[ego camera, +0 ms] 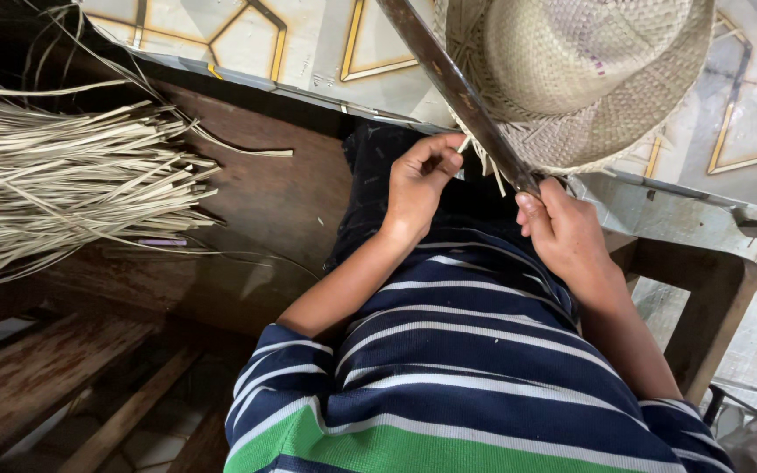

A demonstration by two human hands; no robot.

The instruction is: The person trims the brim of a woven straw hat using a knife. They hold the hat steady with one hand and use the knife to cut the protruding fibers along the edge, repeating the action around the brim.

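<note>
straw hat (571, 79): top cropped | straw bundle (63, 184): left end cropped

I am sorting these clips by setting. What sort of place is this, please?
Probably a home weaving workspace, not a factory. A half-woven straw hat is held at its brim by the left hand and right hand, a bundle of straw strips lies on a worn wooden bench, and the floor is tiled.

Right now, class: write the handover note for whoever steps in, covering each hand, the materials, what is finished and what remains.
Left hand: pinching a loose pale straw strand at the hat's brim.
Right hand: gripping the long dark flat blade laid across the brim.
Woven pale straw hat: crown and brim woven; loose ends hang from the edge.
Bundle of pale straw strips: on the brown wooden bench, left.
</note>
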